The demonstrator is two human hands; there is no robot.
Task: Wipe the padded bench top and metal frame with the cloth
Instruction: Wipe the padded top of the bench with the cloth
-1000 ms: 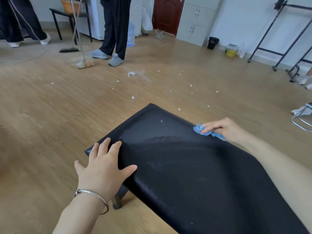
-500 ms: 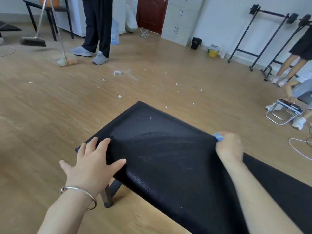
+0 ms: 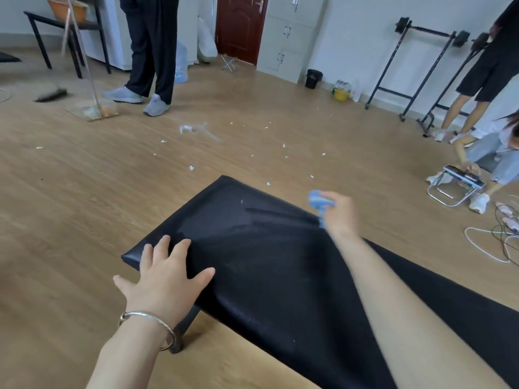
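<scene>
Bench (image 3: 280, 270): black padded top, running from its far-left end toward the lower right of the view. A darker streak crosses the pad near the far edge, ending at the cloth. One small white speck sits on the pad close to the far corner.

Left hand (image 3: 165, 273): flat on the near corner of the bench, palm down, fingers spread apart, thumb pointing along the near edge. Nothing held. A silver bracelet (image 3: 148, 327) sits on the wrist.

Right hand (image 3: 338, 214): at the far edge of the bench, fingers closed around a blue cloth (image 3: 318, 202). The cloth is bunched; part sticks out toward the far-left end, part hangs down beside the palm. Hand and cloth are motion-blurred, so whether the cloth touches the pad at this instant cannot be told.

Frame: one dark metal leg (image 3: 184, 329) is visible under the near corner, foot on the wooden floor (image 3: 70, 206).

Surroundings: white scraps scattered on the floor beyond the bench. A standing person in dark trousers (image 3: 153, 46) is near a dustpan (image 3: 94, 109), with a broom (image 3: 50, 92) to its left. Another person crouches at a small folding stool (image 3: 456, 186) on the right.
</scene>
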